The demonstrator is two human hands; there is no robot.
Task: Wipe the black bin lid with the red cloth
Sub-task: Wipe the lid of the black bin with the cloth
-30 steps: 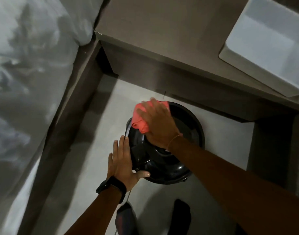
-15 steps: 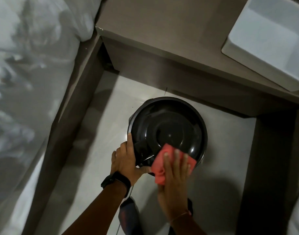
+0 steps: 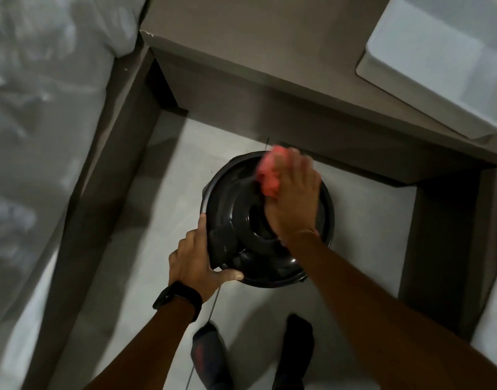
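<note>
Seen from above: right hand (image 3: 293, 198) pressed flat on the far side of the black bin lid (image 3: 241, 220), fingers extended and close together, pinning the red cloth (image 3: 270, 175) against the glossy plastic. Cloth bunched into a soft, crumpled wad, blurred, peeking out from under the fingertips at the lid's far rim. No true grasp visible there, only a palm-down press; whether any finger curls around the fabric cannot be told.

Left hand (image 3: 195, 258) clamped on the lid's near left edge, fingers laid along the rim, thumb stretched across the near edge, span moderately wide. Black wristwatch (image 3: 178, 299) strapped on that wrist; thin cord bracelet (image 3: 301, 232) on the other.

Lid round, domed and shiny, with a raised circular centre and a squared flap section near the left thumb, catching dull highlights. Sitting on a bin on pale, smooth floor tiles (image 3: 163, 187), tucked in the recess under a matte grey-brown desk (image 3: 255, 52). White rectangular tray (image 3: 438, 60) with rounded corners resting on the desk top at upper right. Rumpled white bedding (image 3: 39, 108) filling the left side, bordered by a dark brown bed frame (image 3: 109, 153). Two feet in dark socks (image 3: 298, 350) planted on the tiles at the bottom edge, just short of the bin.
</note>
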